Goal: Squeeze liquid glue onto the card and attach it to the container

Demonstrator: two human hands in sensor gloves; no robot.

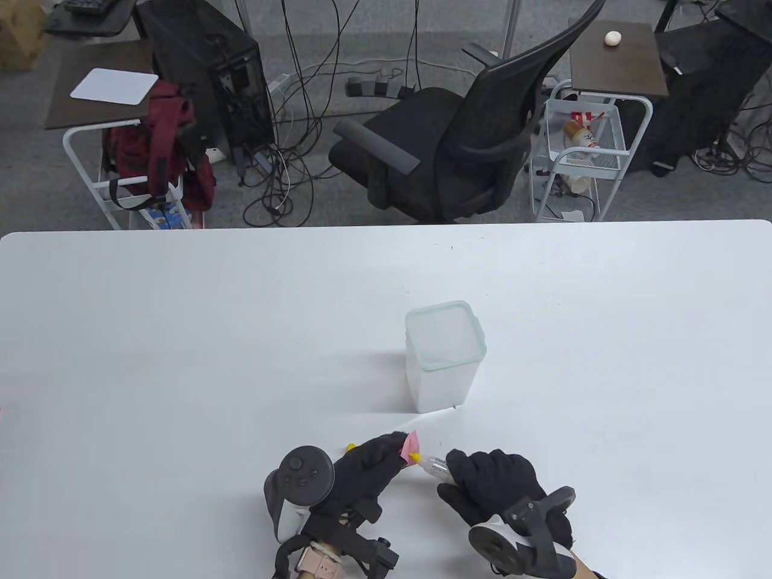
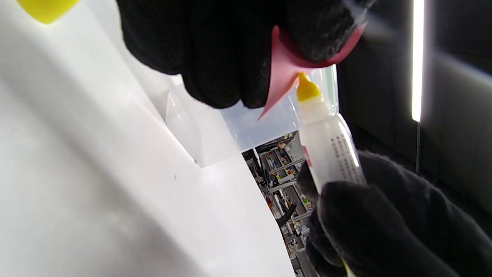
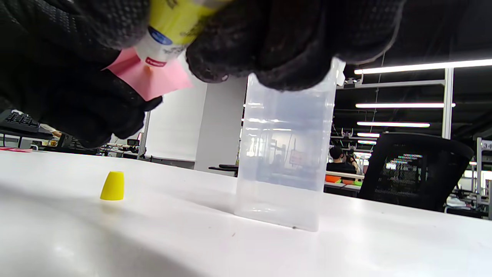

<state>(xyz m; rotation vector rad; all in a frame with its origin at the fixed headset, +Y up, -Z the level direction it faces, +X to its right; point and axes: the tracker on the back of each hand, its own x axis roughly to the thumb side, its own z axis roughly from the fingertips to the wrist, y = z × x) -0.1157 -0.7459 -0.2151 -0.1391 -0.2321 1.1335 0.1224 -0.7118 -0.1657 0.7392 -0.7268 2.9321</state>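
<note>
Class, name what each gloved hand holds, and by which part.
The left hand pinches the pink card by one end; the right hand grips the glue bottle by its lower body.

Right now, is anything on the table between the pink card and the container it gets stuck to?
Nothing visible: the pink card is held just in front of the container, with bare table between them.
</note>
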